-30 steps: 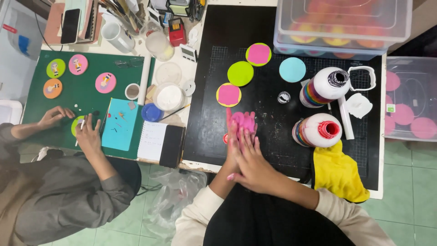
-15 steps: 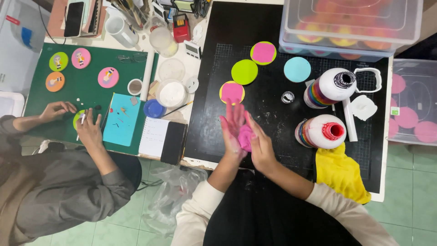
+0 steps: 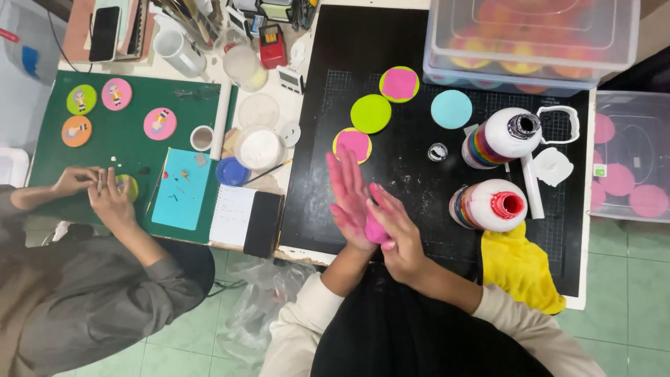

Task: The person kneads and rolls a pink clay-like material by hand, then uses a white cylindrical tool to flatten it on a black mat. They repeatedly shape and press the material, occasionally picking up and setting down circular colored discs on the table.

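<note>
The left hand [image 3: 351, 199] and right hand [image 3: 394, 234] press a pink clay lump [image 3: 375, 230] between flat palms above the black mat [image 3: 419, 202] on the desk. Neither grip is curled; fingers lie straight. Rolling works best with even pressure and small circles, I judge, keeping the clay centred between the palms.

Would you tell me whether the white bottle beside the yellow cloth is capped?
Uncapped: the white bottle shows an open red mouth beside the yellow cloth.
</note>
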